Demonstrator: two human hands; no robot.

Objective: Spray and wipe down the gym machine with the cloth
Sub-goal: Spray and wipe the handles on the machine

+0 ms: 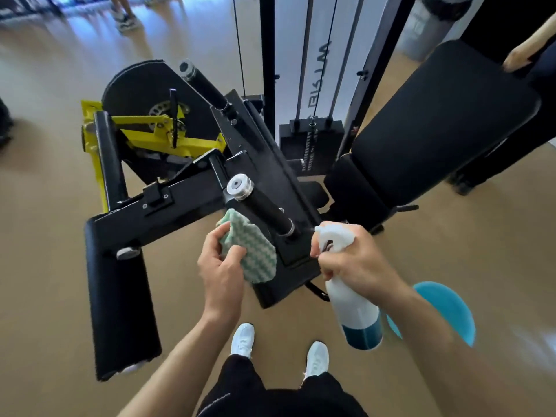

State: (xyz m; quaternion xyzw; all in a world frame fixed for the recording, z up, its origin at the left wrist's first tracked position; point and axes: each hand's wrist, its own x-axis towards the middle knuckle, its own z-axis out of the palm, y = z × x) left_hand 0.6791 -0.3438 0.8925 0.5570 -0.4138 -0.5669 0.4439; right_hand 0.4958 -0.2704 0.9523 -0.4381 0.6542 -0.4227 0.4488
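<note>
A black gym machine (186, 194) with yellow parts fills the middle of the head view. Its near black handle grip (264, 209) has a silver end cap. My left hand (221, 270) holds a green and white patterned cloth (255, 251) pressed against the machine's panel just below that grip. My right hand (352, 254) grips a white spray bottle (352, 308) with blue liquid at its bottom. The bottle's nozzle points left at the base of the grip, a few centimetres away.
A padded roller (120, 308) sticks out at lower left. The black seat and backrest (445, 121) stand at right, the weight stack (310, 139) behind. Another person's hand (517, 60) rests on the backrest top. A blue round object (445, 308) lies on the floor by my right arm. My white shoes (243, 338) stand below.
</note>
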